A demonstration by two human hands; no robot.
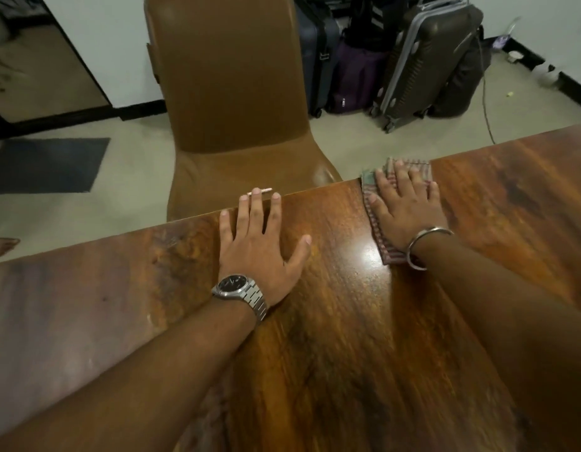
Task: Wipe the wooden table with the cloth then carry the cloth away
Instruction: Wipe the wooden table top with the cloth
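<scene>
The glossy wooden table (pixel 348 321) fills the lower part of the view. A striped cloth (pixel 375 228) lies flat at the table's far edge. My right hand (pixel 403 203), with a metal bangle on the wrist, presses down on the cloth with the fingers spread. My left hand (pixel 259 236), wearing a steel watch, rests flat on the bare wood to the left of the cloth, its fingertips at the far edge. It holds nothing.
A brown chair (pixel 230 93) stands just beyond the far edge, facing the table. Several suitcases (pixel 413 57) lean against the wall at the back right. A dark mat (pixel 44 164) lies on the floor at left. A small pale stick (pixel 264 190) shows by my left fingertips.
</scene>
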